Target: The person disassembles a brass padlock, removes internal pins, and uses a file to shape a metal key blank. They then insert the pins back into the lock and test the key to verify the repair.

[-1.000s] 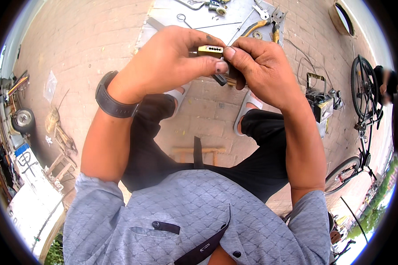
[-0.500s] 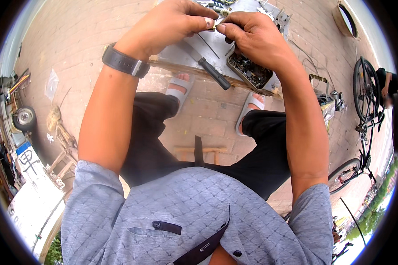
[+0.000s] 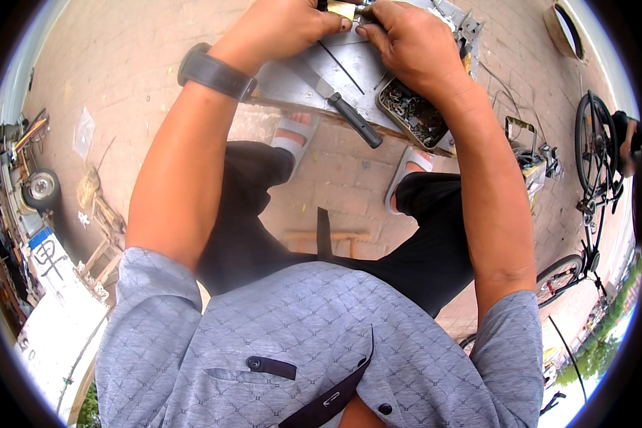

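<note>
At the top edge of the head view, my left hand [image 3: 285, 27] is closed with thumb and fingers on a small brass-coloured block [image 3: 341, 9]. My right hand [image 3: 415, 46] meets it from the right, thumb and forefinger pinched beside the block; whatever sits between them is too small to make out. Below the hands, a flat-bladed tool with a black handle [image 3: 355, 121] lies across the near edge of the metal-topped work table [image 3: 274, 82]. A thin dark rod [image 3: 342, 68] rests beside it. Under my right wrist stands a metal tin [image 3: 385, 107] of small metal parts.
Metal pieces [image 3: 469, 30] crowd the table's right side. A bicycle [image 3: 585, 207] and another person's hand [image 3: 626, 148] are at the far right, with a round basin [image 3: 565, 32] above. Left are a wheeled cart [image 3: 41, 189] and a wooden frame [image 3: 103, 264] on brick paving.
Both hands have shifted slightly up in the picture, and the brass-coloured block now shows more plainly between them. The table and tools appear a little farther right and lower.
</note>
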### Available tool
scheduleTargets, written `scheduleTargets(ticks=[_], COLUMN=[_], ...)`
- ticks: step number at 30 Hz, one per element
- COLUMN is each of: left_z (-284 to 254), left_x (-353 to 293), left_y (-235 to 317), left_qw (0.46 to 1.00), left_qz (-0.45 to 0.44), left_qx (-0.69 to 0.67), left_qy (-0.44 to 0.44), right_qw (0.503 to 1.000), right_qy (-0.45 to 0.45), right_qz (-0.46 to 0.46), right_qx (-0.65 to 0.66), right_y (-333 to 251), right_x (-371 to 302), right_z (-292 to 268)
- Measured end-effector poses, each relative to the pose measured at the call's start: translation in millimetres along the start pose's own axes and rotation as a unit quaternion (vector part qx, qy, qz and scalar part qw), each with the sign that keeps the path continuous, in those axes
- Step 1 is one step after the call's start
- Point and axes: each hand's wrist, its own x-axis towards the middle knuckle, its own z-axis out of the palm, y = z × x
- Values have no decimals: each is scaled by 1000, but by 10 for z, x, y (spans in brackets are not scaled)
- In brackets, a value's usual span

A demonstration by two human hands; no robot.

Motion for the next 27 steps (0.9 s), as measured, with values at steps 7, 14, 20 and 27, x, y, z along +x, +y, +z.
scheduleTargets(ticks=[7,14,20,27], left_z=[47,95,95,27], left_x=[-11,-56,-77,-44], left_y=[-61,15,-19,-33], left_qw=[991,986,992,996], left_qz=[80,85,77,68], left_qx=[103,134,88,14], left_qy=[33,44,46,48], right_qw=[998,996,996,996], right_qy=[21,20,29,58], right_qz=[-25,-28,-18,-21], right_qx=[-57,-83,-87,-70], right_y=[-14,34,12,-10], right_x=[-36,-49,-58,-46], right_z=[61,98,123,115])
